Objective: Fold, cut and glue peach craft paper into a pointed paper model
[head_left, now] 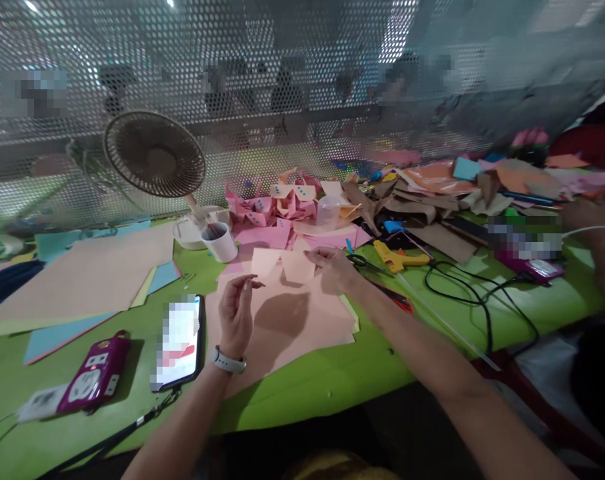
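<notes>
My left hand (236,312), with a white watch on its wrist, is raised above a stack of pale pink paper sheets (302,327); its thumb and fingers pinch the lower left edge of a small pale pink folded paper piece (282,264). My right hand (335,264) holds the same piece at its right side. The piece hangs just above the stack on the green table (332,380). Black scissors (362,261) lie right beside my right hand.
A phone (179,341) and a magenta power strip (93,373) lie at the front left. A small fan (155,155), a white cup (220,241), folded pink shapes (272,203), a yellow glue gun (398,257) with black cord, and coloured sheets (82,280) surround me. Another person's arm (597,227) is at the right.
</notes>
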`<action>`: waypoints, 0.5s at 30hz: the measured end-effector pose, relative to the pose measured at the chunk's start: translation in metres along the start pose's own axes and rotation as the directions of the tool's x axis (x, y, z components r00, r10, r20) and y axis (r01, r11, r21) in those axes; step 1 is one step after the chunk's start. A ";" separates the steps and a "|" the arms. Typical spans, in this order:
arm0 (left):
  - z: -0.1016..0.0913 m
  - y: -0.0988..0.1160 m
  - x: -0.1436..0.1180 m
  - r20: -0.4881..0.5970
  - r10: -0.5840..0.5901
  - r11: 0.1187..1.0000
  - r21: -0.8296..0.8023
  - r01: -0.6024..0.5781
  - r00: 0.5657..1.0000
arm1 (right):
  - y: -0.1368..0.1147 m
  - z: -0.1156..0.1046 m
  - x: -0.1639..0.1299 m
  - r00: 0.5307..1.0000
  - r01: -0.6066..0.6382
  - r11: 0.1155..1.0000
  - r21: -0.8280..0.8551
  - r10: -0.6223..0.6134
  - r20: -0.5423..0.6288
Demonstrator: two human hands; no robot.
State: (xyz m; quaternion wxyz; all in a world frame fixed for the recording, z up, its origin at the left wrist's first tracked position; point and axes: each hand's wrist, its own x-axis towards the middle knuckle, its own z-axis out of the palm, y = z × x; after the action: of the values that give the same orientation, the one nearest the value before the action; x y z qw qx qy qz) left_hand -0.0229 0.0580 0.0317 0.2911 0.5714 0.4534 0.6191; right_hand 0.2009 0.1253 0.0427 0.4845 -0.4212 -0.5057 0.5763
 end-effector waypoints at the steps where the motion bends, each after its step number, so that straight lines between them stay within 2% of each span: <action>1: 0.000 0.000 -0.001 0.017 -0.007 1.000 0.006 0.007 1.000 | -0.001 0.003 -0.002 0.999 -0.003 1.000 -0.021 0.003 0.040; 5: 0.000 0.003 -0.005 0.066 -0.047 0.999 -0.009 0.048 0.997 | -0.006 0.013 -0.003 0.979 0.022 0.988 -0.152 0.009 0.202; 7: 0.001 0.006 -0.006 0.090 -0.037 0.999 -0.012 0.038 0.995 | -0.009 0.016 0.003 0.989 0.041 0.986 -0.162 -0.017 0.146; 9: 0.001 0.008 -0.006 0.102 -0.011 1.000 -0.006 0.012 0.995 | -0.013 0.017 0.016 0.996 0.090 0.986 -0.139 -0.090 0.001; 11: 0.000 0.010 -0.007 0.104 0.006 1.000 -0.009 -0.005 0.995 | -0.017 0.019 0.034 0.979 0.153 0.982 -0.109 -0.165 -0.118; 13: 0.000 0.010 -0.007 0.118 0.006 1.000 -0.011 -0.005 0.993 | -0.020 0.024 0.052 0.971 0.186 0.977 -0.100 -0.199 -0.133; 15: 0.000 0.008 -0.006 0.135 -0.003 1.000 -0.012 0.004 0.991 | -0.020 0.029 0.067 0.977 0.193 0.974 -0.116 -0.202 -0.070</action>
State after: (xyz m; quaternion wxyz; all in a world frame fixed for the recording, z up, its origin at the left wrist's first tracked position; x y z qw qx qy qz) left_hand -0.0207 0.0491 0.0363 0.3256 0.6095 0.4298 0.5811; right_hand 0.1632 0.1861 0.0669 0.5357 -0.4177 -0.5557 0.4793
